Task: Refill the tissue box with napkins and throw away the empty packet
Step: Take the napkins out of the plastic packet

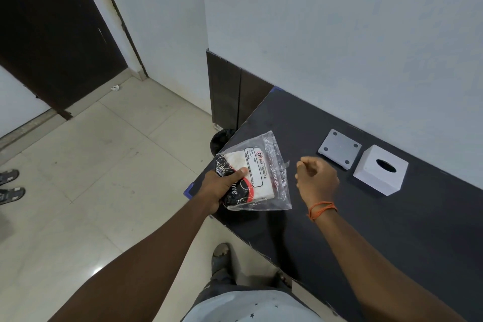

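Observation:
My left hand (218, 188) grips a clear plastic packet of napkins (257, 172) over the left end of the black table (339, 217); white napkins and a black-and-red printed wrapper show inside. My right hand (316, 178) hovers just right of the packet's torn open edge, fingers curled loosely with nothing visible in them. A white cube tissue box (380, 170) with an oval slot on top stands on the table to the right. Its grey square base plate (339, 149) lies flat beside it, to the left.
A black bin with a dark liner (220, 140) sits on the floor by the table's far left corner, mostly hidden. A white wall runs behind the table. Another person's sandalled feet (10, 185) stand at the left edge. A dark door is at the far left.

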